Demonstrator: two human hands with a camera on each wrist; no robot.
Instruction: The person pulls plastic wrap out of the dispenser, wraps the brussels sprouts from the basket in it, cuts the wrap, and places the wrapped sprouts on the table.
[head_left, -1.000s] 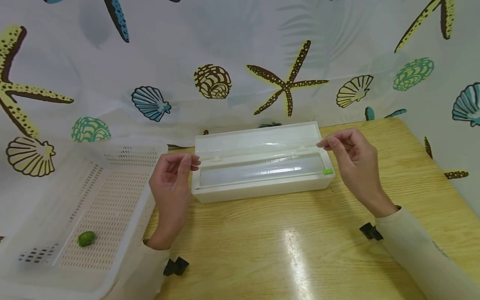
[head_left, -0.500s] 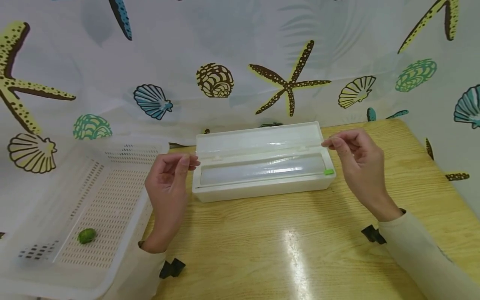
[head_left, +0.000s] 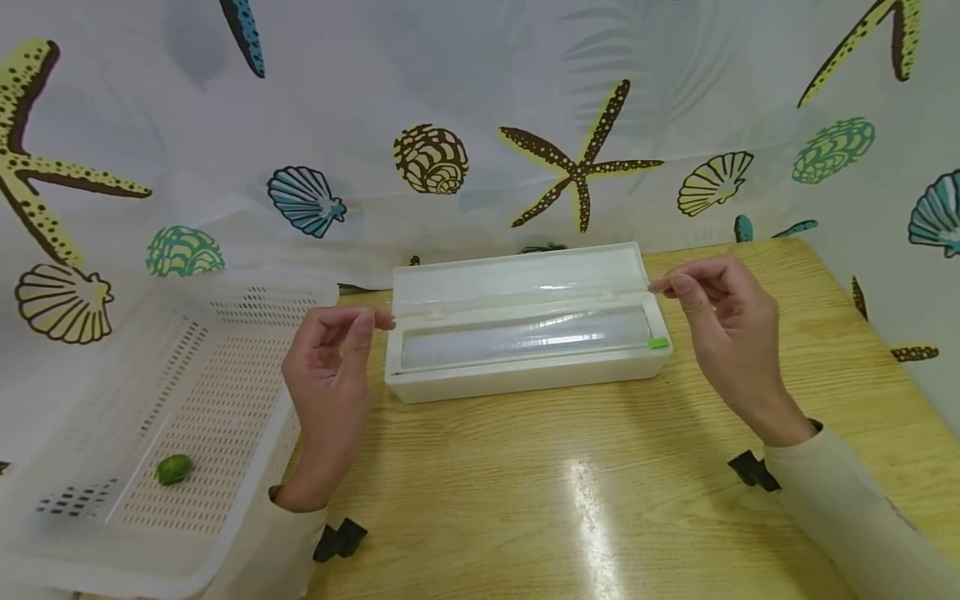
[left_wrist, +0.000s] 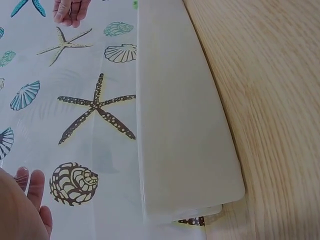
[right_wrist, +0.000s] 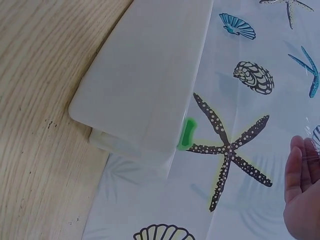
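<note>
A white plastic wrap dispenser box [head_left: 525, 385] lies on the table with its lid [head_left: 517, 277] tipped back. Inside it shows a shiny roll of plastic wrap [head_left: 517, 340]. At the box's left end, my left hand [head_left: 330, 379] pinches the edge of clear plastic wrap between thumb and fingers; creases of the film [left_wrist: 21, 179] show at the fingertips in the left wrist view. Off the right end, my right hand [head_left: 731, 333] pinches the film's other side, faintly creased in the right wrist view. The nearly invisible sheet's full extent cannot be made out. A green tab [head_left: 657, 343] sits on the box's front right corner.
A white perforated basket [head_left: 255, 483] stands to the left, holding a small round green vegetable [head_left: 174, 470]. The wooden table [head_left: 510, 500] runs back to a white cloth [head_left: 337, 83] printed with shells and starfish.
Both hands have drifted slightly apart, the left one leftward and the right one rightward. The box and basket have stayed in place.
</note>
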